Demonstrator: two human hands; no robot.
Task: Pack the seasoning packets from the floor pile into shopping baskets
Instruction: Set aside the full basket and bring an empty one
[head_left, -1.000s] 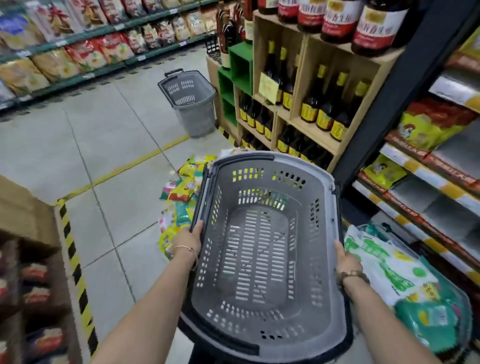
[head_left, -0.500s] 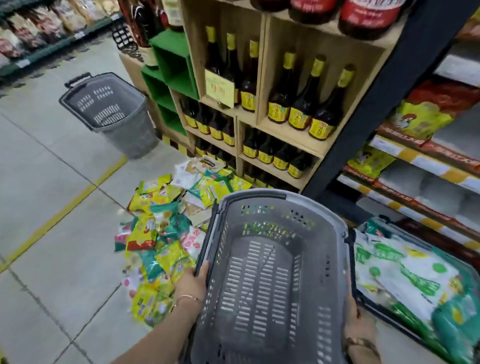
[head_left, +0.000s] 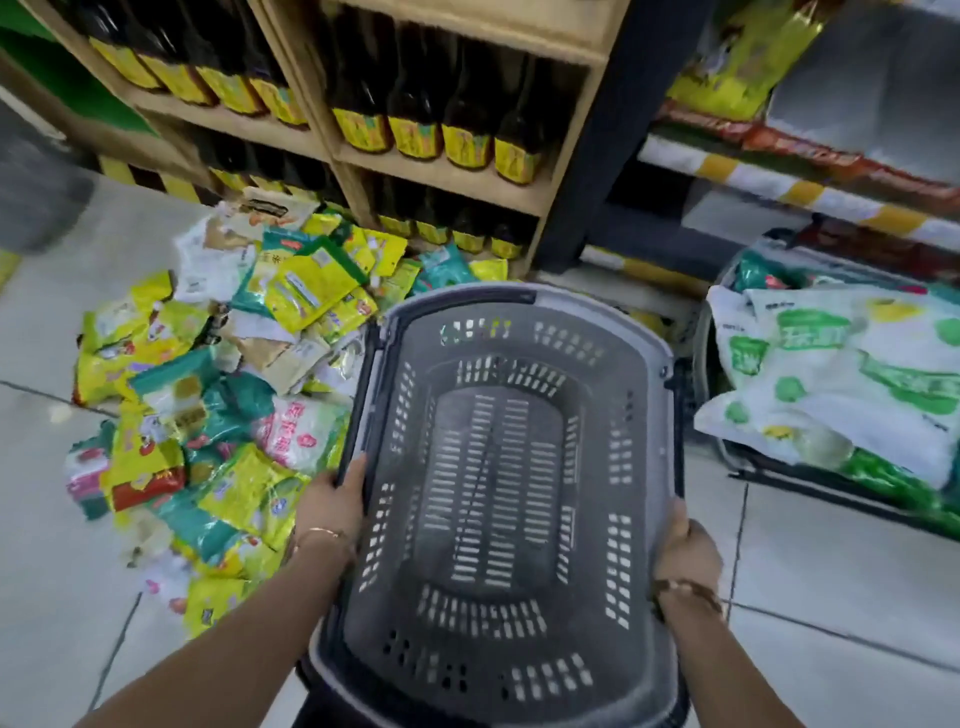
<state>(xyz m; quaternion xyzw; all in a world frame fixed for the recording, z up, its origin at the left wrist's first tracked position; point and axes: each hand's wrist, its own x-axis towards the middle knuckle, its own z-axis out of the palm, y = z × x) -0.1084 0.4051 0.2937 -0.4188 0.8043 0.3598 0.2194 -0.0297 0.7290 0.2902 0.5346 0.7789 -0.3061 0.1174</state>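
Lying on the floor (head_left: 41, 338) at left, seasoning packets (head_left: 208, 395) spread beside the left hand (head_left: 332, 501), which grips the left rim of an empty grey shopping basket (head_left: 587, 304); the right hand (head_left: 685, 553) grips its right rim. Lowered carelessly, it might land tilted on packets.

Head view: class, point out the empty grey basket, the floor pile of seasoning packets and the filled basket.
empty grey basket (head_left: 498, 493), head view, on its slotted bottom.
pile of seasoning packets (head_left: 208, 395), head view, on a packet mid-pile.
filled basket (head_left: 831, 492), head view, on its dark near rim.
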